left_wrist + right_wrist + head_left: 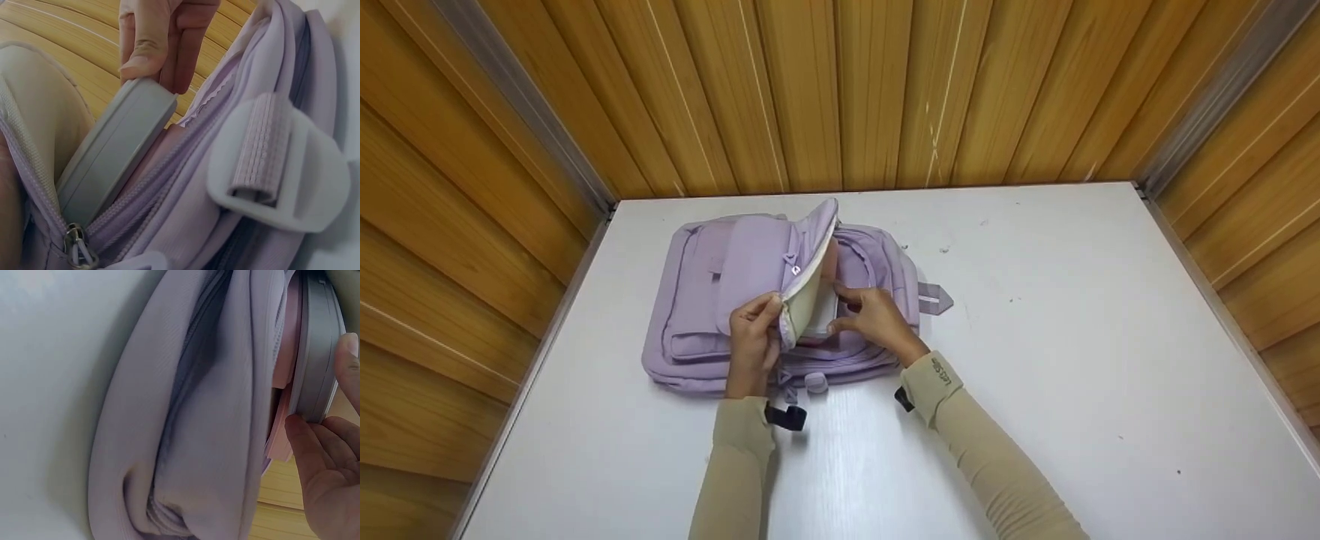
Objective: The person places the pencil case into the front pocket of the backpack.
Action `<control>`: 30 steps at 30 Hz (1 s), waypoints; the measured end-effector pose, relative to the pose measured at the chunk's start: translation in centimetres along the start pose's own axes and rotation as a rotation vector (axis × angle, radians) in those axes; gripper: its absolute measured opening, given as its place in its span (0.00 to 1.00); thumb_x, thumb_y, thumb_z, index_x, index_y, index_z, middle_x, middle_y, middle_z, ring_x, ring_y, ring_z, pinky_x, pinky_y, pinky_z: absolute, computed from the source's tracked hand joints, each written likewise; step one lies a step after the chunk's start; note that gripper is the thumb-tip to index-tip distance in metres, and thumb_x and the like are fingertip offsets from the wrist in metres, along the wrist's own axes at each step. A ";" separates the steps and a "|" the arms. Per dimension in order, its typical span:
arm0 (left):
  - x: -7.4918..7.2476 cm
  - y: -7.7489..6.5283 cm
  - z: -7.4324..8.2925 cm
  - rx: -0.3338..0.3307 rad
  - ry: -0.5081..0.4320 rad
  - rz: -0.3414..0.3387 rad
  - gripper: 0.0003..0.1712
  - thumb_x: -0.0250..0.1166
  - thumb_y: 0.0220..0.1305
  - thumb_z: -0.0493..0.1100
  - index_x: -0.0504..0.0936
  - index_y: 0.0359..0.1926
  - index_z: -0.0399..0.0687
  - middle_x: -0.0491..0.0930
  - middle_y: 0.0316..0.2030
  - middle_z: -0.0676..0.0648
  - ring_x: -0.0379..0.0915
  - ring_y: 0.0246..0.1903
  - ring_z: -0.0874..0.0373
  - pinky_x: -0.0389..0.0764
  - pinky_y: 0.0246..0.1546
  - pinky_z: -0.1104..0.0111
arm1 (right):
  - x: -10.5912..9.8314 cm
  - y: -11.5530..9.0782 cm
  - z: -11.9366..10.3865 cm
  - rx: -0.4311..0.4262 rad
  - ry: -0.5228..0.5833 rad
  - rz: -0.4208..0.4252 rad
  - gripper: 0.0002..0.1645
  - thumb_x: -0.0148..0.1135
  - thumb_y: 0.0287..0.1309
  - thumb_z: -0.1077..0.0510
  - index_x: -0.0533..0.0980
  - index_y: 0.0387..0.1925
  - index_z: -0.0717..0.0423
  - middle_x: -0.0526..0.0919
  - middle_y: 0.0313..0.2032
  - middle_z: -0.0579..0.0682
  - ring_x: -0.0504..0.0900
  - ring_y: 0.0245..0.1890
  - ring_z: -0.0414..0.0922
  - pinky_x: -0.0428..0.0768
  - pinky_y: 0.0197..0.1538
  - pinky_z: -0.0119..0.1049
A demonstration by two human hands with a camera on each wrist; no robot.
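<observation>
Backpack (712,300) lies flat on table (1035,360), long axis left-right. Left hand (754,337) pinches the front flap (810,255) up. Right hand (874,315) grips a grey case (121,146) standing edge-up in the opening.

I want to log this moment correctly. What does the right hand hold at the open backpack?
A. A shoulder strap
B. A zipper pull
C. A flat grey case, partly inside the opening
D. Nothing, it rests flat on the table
C: the right hand holds a flat grey case by its edge in the opening of the lilac backpack, while the left hand lifts the flap.
</observation>
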State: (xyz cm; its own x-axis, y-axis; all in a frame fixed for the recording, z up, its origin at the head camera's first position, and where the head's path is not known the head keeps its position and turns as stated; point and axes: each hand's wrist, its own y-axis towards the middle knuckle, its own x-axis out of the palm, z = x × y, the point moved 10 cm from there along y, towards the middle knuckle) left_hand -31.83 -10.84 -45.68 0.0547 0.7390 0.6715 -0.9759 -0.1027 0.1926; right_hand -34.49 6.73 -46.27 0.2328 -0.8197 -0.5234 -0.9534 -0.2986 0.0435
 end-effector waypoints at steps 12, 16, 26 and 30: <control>-0.1 -0.1 -0.2 -0.015 -0.015 0.011 0.04 0.67 0.57 0.31 0.87 0.29 0.42 0.84 0.24 0.51 0.79 0.24 0.66 0.80 0.27 0.80 | 0.9 0.1 0.0 0.016 0.041 0.018 0.42 0.78 0.39 0.57 0.71 0.59 0.57 0.74 0.59 0.56 0.80 0.54 0.55 0.79 0.58 0.41; -0.1 -0.1 -0.3 -0.017 -0.005 0.015 0.04 0.67 0.57 0.31 0.86 0.29 0.42 0.84 0.24 0.52 0.78 0.24 0.67 0.79 0.27 0.80 | 0.9 0.0 -0.2 -0.007 0.042 0.033 0.41 0.78 0.40 0.58 0.72 0.59 0.58 0.75 0.58 0.57 0.79 0.55 0.55 0.78 0.58 0.41; 0.0 -0.1 0.0 0.010 0.035 -0.001 0.06 0.67 0.58 0.31 0.87 0.30 0.44 0.85 0.25 0.52 0.79 0.25 0.66 0.81 0.29 0.79 | 1.1 -0.3 -0.5 0.004 0.024 -0.034 0.43 0.76 0.44 0.55 0.68 0.63 0.60 0.71 0.63 0.57 0.74 0.60 0.57 0.74 0.63 0.44; -0.1 -0.2 0.0 0.012 0.039 0.009 0.05 0.68 0.57 0.31 0.87 0.30 0.44 0.85 0.25 0.51 0.79 0.25 0.66 0.81 0.28 0.79 | 1.3 -0.5 -0.5 0.000 -0.004 -0.077 0.43 0.74 0.48 0.53 0.67 0.64 0.60 0.69 0.65 0.57 0.73 0.61 0.58 0.73 0.64 0.45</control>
State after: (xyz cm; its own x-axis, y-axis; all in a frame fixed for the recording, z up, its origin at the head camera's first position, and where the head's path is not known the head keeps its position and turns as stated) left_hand -31.61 -10.92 -45.82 0.0372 0.7632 0.6451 -0.9737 -0.1174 0.1951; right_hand -33.57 5.60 -46.49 0.3051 -0.7922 -0.5285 -0.9325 -0.3612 0.0030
